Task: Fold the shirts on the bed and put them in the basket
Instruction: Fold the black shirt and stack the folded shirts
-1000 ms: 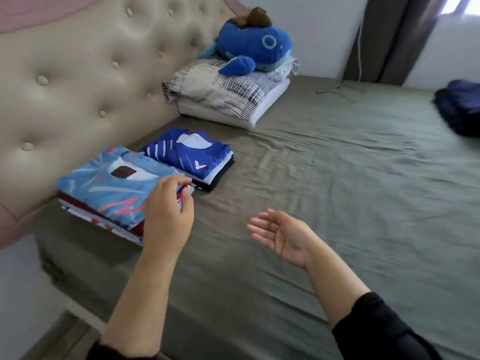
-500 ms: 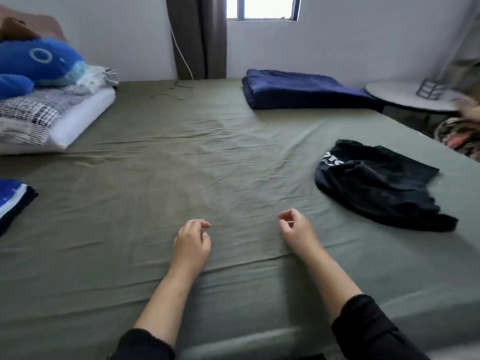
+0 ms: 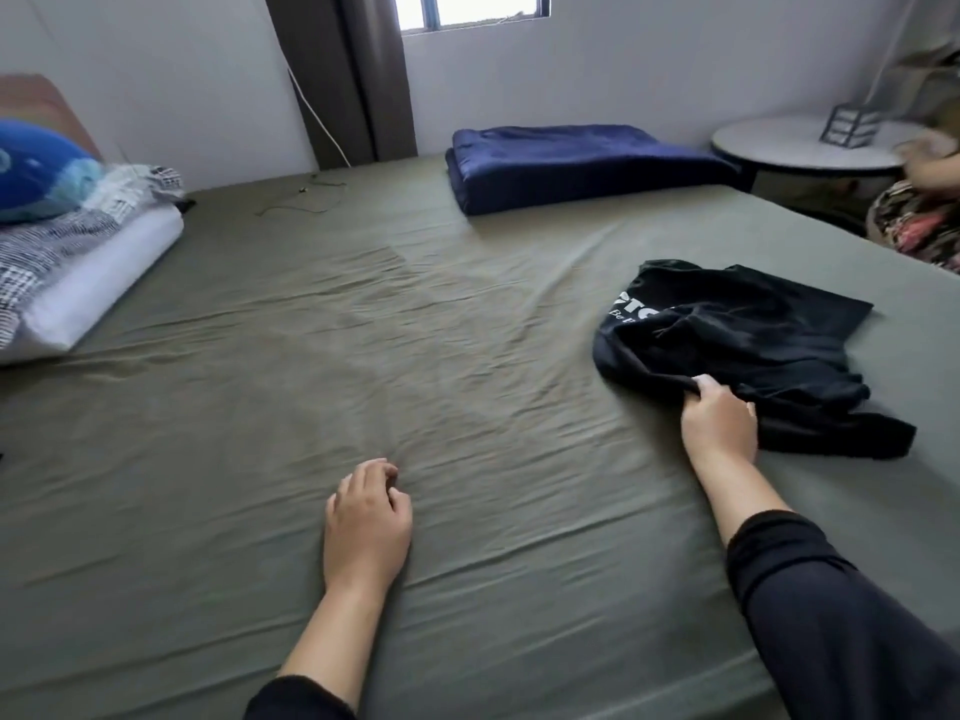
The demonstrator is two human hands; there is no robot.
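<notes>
Olive-green sheets are covering the bed, which is filling most of the frame, wrinkled across the middle. We are reaching out with our right hand at the right of the frame, its fingers pinching the near edge of the black shirt. That shirt is lying crumpled and unfolded on the sheet at right centre, bunched into loose folds, with part of some white lettering showing on its left side. Our left hand is resting on the sheet at lower centre, fingers loosely curled and holding nothing. At the upper middle, a folded navy blanket is lying near the wall. At the upper left, a blue plush toy is sitting on stacked pillows. At the upper right, a round bench is standing beside the bed.
</notes>
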